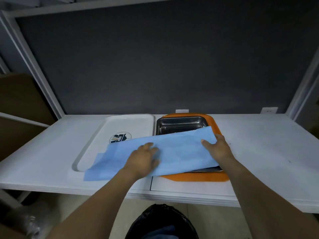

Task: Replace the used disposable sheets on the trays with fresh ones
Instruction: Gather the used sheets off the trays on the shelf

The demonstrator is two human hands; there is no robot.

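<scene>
Nearest the camera, a bin lined with a black plastic bag [161,223] is standing on the floor below the desk edge, with something dark blue lying inside, perhaps a discarded sheet, though I cannot tell for sure.

Above it, a person is leaning over a white desk [259,140]. The left hand [143,158] is lying flat, fingers spread, pressing on a pale blue disposable sheet [172,152]. The right hand [218,147] is holding the sheet's right edge, its thumb on top and the other fingers hidden beneath.

The sheet is lying slantwise across two trays at once, fitted to neither. On the left, a white rectangular plastic tray [120,123] with a round printed logo [120,138] is sitting bare, apart from the sheet's left end draping over its near corner. On the right, a shiny steel pan [181,124] is resting inside an orange plastic tray [195,175], and its far half is showing empty.

By my judgement, the task is mid-way: the used sheets seem gone, but no fresh sheet is yet laid square in any tray.
</scene>
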